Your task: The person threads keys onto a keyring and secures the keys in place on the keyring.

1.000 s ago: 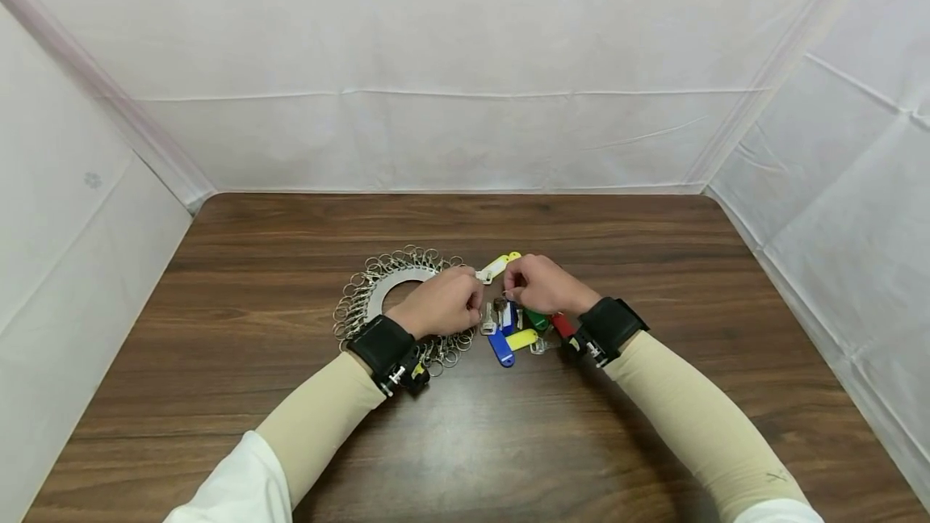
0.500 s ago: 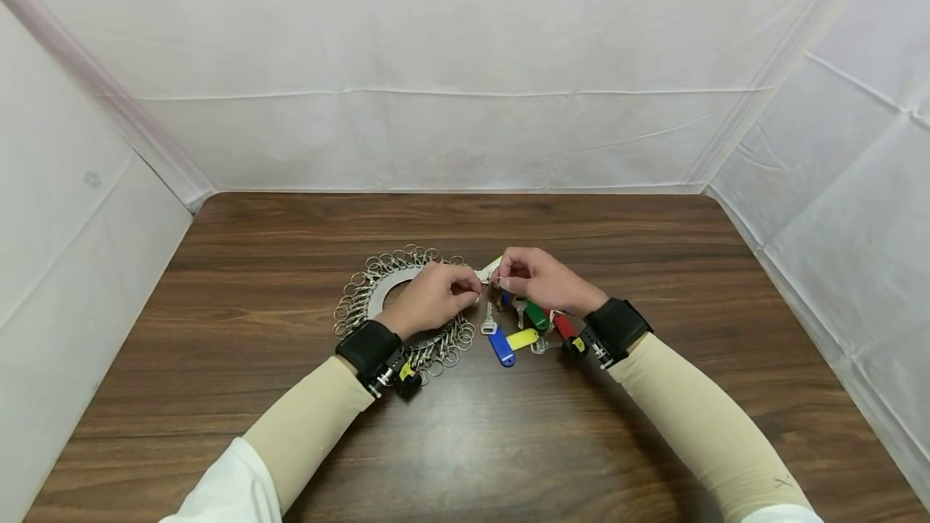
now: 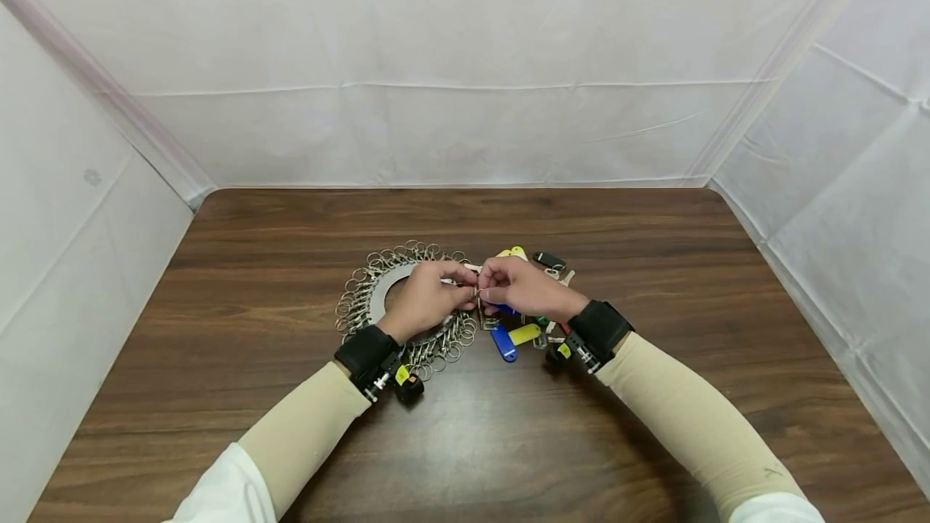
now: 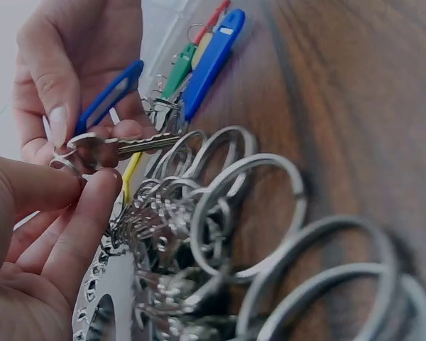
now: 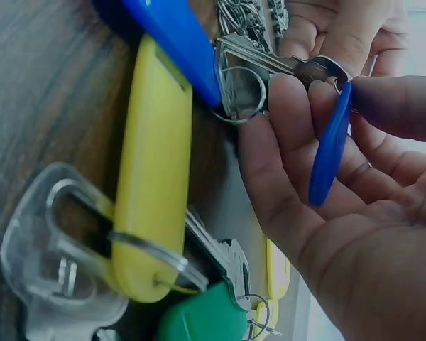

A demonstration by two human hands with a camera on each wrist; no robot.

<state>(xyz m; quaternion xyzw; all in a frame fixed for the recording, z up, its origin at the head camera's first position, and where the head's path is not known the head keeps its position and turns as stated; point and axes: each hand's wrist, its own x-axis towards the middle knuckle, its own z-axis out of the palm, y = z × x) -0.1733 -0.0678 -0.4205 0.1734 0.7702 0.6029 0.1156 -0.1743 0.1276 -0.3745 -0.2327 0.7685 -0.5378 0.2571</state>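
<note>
A key [image 4: 138, 145] on a small split ring is held between both hands, close beside a flat grey metal hoop [image 3: 377, 297] fringed with split rings. My left hand [image 3: 423, 297], above the hoop's right side, pinches the key's head at the split ring with thumb and fingers. Facing it, my right hand [image 3: 534, 287] pinches the top of the blue key tag [image 5: 331, 149] that hangs from the same ring. The key's toothed blade [image 5: 259, 55] points down past the fingertips. Large split rings [image 4: 248, 213] of the hoop fill the lower left wrist view.
Below and right of the right hand lie keys with tags: a blue tag [image 3: 503, 343], a yellow tag [image 3: 525, 334] and a green tag [image 5: 206, 312]. Farther back is a black tag [image 3: 549, 261]. White sheets [image 3: 465, 135] wall the brown table [image 3: 465, 442].
My right hand has lifted the blue-tagged key from the pile and moved left to the left hand. The left hand's fingers have closed on the key. The black tag has come into sight.
</note>
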